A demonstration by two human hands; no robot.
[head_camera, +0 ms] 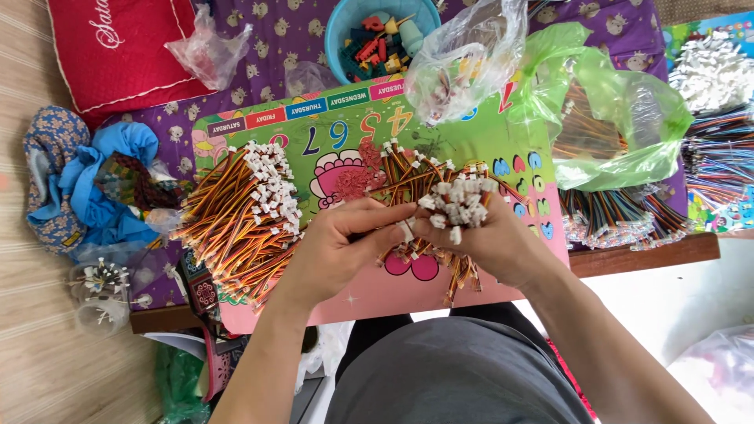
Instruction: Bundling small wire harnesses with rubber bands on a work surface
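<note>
Pink-green board (pixel 503 149): clear bag (pixel 463 59) top, green bag (pixel 620 118) right; both hands' fingers clamped on wire bundle (pixel 455 200).

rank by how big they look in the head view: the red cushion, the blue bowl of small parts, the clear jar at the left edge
1. red cushion, largest, though cut off by the frame edge
2. blue bowl, partly cut off at the top
3. clear jar, smallest

The jar sits lower than the tabletop, so its true size is unsure.

A clear plastic bag (pixel 463 59) and a green one (pixel 620 126) lie at the board's far edge.
</note>
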